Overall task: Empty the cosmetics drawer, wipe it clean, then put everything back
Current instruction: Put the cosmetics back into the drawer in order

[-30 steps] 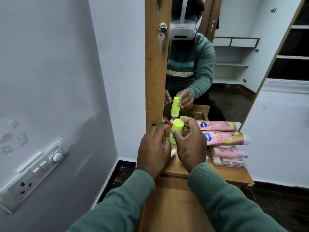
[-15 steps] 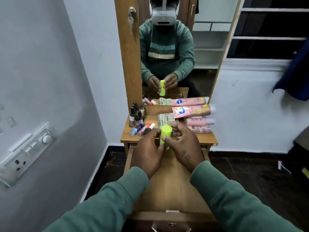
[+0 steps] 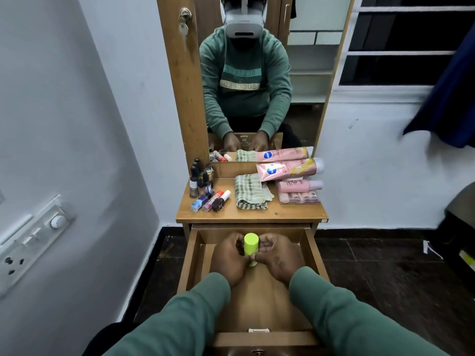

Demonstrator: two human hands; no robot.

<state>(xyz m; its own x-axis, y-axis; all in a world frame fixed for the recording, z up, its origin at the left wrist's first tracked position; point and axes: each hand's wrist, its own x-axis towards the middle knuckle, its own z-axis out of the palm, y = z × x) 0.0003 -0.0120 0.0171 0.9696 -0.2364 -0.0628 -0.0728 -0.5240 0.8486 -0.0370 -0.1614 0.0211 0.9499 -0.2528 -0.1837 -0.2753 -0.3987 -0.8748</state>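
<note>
Holding green bottle (image 3: 250, 247) between both hands over open drawer (image 3: 192, 255).

Switchboard (image 3: 30, 237) with sockets and round dial on grey wall, left edge of frame. Key (image 3: 183, 30) hanging from lock (image 3: 185, 15) on wooden mirror frame, upper centre. Mirror (image 3: 270, 80) reflects white shelves and person in headset. Barred window (image 3: 403, 42), upper right. Dark blue cloth (image 3: 447, 93) hanging at right edge. Dark tiled floor (image 3: 380, 265), lower right.
</note>
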